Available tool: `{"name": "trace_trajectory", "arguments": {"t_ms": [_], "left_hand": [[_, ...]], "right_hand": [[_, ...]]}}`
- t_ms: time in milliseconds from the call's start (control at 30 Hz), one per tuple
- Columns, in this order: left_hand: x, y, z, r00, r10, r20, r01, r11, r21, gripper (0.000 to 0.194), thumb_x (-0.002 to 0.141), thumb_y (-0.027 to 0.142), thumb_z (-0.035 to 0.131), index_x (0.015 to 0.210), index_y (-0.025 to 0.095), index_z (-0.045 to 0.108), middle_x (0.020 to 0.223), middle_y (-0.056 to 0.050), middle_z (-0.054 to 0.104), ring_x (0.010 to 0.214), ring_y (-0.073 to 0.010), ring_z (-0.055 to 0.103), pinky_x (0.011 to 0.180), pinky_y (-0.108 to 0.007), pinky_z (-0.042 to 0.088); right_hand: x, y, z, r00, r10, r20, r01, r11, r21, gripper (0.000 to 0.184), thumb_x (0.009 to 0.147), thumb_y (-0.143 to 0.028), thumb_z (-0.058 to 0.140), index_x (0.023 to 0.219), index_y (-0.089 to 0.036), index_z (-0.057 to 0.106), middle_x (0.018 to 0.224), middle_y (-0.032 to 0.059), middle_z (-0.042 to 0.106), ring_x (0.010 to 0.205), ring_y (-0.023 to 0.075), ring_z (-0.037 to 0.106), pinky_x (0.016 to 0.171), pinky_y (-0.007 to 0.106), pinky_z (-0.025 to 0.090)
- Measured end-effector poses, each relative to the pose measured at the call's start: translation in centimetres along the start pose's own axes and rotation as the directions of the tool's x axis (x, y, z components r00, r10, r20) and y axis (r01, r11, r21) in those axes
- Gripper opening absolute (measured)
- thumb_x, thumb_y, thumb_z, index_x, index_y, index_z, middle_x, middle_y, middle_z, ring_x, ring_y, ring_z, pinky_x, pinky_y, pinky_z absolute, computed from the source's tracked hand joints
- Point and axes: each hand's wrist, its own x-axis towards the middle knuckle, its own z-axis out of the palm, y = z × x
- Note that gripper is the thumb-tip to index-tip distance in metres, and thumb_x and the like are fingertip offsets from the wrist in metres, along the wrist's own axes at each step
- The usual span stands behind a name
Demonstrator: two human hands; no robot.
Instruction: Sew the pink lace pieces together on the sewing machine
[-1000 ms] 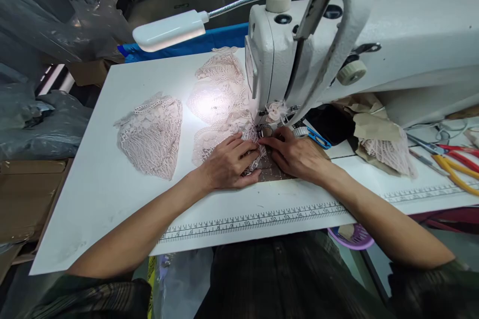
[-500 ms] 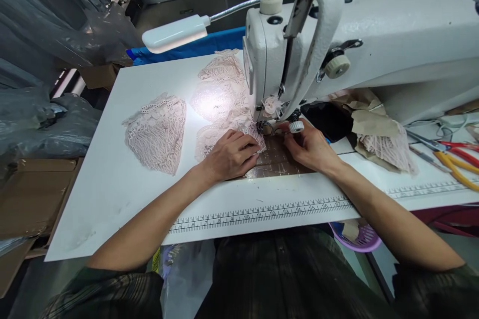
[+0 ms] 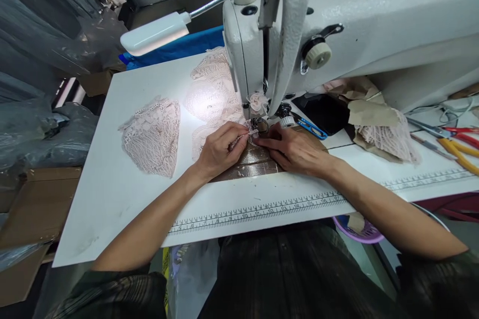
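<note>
Just in front of the needle area of the white sewing machine (image 3: 247, 55), my left hand (image 3: 223, 150) pinches the edge of a pale pink lace piece (image 3: 202, 137). My right hand (image 3: 295, 148) has its fingertips closed at the same edge from the other side, close to the presser foot (image 3: 259, 124). The rest of that lace lies behind my left hand under the lamp light. Fingers partly hide the edge where the hands meet. A pink fabric flower (image 3: 258, 103) sits on the machine head just above.
Another lace piece (image 3: 151, 137) lies on the white table (image 3: 101, 174) at left. Blue thread snips (image 3: 312, 128) lie behind my right hand. Yellow-handled pliers (image 3: 458, 157) and lace with brown paper (image 3: 377, 124) are at right. A lamp (image 3: 155, 34) reaches over the table.
My right hand has come left from beside the machine foot to the lace edge, uncovering the blue snips. My left hand has gone from lying flat on the lace to pinching its edge.
</note>
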Motion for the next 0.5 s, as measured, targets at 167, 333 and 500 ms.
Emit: {"name": "trace_trajectory", "arguments": {"t_ms": [167, 333, 500], "left_hand": [[-0.14, -0.17, 0.17, 0.997, 0.065, 0.043, -0.065, 0.998, -0.017, 0.01, 0.092, 0.015, 0.057, 0.094, 0.014, 0.067, 0.097, -0.007, 0.072, 0.088, -0.0139, 0.07, 0.074, -0.028, 0.061], [-0.04, -0.48, 0.31, 0.97, 0.204, 0.134, -0.214, 0.974, 0.069, 0.007, 0.089, 0.014, 0.061, 0.09, 0.014, 0.067, 0.094, -0.006, 0.074, 0.084, -0.0163, 0.069, 0.073, -0.033, 0.059], [-0.02, -0.52, 0.23, 0.942, 0.261, 0.21, -0.297, 0.941, 0.161, 0.006, 0.088, 0.015, 0.062, 0.091, 0.015, 0.068, 0.096, -0.005, 0.074, 0.081, -0.0169, 0.067, 0.069, -0.033, 0.054]], "right_hand": [[-0.12, 0.07, -0.4, 0.999, -0.043, 0.027, 0.042, 0.999, 0.033, 0.036, 0.092, -0.018, 0.048, 0.121, -0.023, 0.069, 0.109, 0.0121, 0.056, 0.093, 0.0212, 0.056, 0.081, 0.035, 0.05], [-0.22, 0.16, -0.69, 0.997, -0.077, 0.015, 0.077, 0.996, 0.048, 0.035, 0.09, -0.016, 0.051, 0.119, -0.023, 0.07, 0.108, 0.0117, 0.057, 0.094, 0.0216, 0.056, 0.085, 0.037, 0.049], [-0.13, -0.01, -0.59, 0.997, -0.073, 0.01, 0.072, 0.995, 0.063, 0.035, 0.089, -0.015, 0.051, 0.117, -0.022, 0.072, 0.107, 0.0122, 0.057, 0.093, 0.0216, 0.056, 0.083, 0.036, 0.05]]}}
